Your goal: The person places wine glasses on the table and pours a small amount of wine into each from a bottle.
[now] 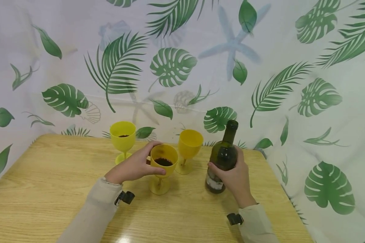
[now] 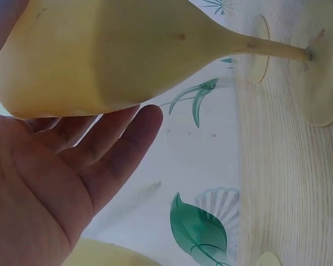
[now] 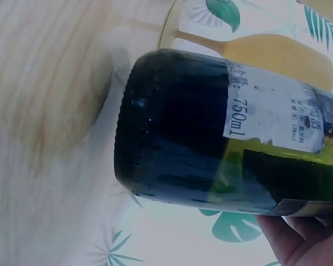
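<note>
In the head view my left hand (image 1: 134,165) holds the bowl of a yellow plastic goblet (image 1: 171,169), thumb across the near side. Dark liquid lies in that goblet, and its foot is at the tabletop. The left wrist view shows the palm and fingers (image 2: 114,144) along the bowl, with the stem below. My right hand (image 1: 237,179) grips a dark green wine bottle (image 1: 223,155) round its body; its uncapped neck leans slightly right. The right wrist view shows the worn white label (image 3: 272,108) with "750ml", dark liquid inside, and the base close over the table.
A brighter yellow goblet (image 1: 123,141) with some dark liquid stands behind my left hand. Another yellow goblet (image 1: 190,145) stands between the held goblet and the bottle. The wooden table (image 1: 54,189) ends at a white leaf-patterned curtain (image 1: 182,111) along the back and right.
</note>
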Demonstrator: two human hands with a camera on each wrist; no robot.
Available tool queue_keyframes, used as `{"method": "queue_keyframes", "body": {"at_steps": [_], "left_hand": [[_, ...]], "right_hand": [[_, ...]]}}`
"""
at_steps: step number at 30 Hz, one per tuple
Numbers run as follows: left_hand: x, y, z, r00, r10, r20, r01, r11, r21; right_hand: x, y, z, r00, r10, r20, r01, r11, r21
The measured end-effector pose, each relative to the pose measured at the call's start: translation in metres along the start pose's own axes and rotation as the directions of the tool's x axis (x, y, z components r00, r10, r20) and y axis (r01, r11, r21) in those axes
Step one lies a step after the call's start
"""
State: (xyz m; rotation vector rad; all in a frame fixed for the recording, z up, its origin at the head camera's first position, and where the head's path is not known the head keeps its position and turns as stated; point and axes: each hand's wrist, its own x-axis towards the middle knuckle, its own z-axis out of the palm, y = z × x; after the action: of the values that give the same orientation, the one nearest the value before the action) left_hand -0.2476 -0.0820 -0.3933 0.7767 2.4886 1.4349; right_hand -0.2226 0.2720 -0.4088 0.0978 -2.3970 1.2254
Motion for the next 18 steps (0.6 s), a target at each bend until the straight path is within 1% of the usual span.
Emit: {"method": "queue_keyframes", "body": {"at_steps": [9, 18], "left_hand": [[-0.0005, 0.0018, -0.0001, 1.0, 0.005, 0.007, -0.005, 0.999, -0.039], [-0.0026, 0.0045, -0.0013, 1.0, -0.009, 0.014, 0.01, 0.999, -0.037]], "right_hand": [[-0.0006, 0.0003, -0.0046, 1.0, 0.023, -0.008, -0.022, 0.998, 0.058], [0.001, 0.0051, -0.0044, 0.999, -0.017, -0.044, 0.02, 0.996, 0.082]]}}
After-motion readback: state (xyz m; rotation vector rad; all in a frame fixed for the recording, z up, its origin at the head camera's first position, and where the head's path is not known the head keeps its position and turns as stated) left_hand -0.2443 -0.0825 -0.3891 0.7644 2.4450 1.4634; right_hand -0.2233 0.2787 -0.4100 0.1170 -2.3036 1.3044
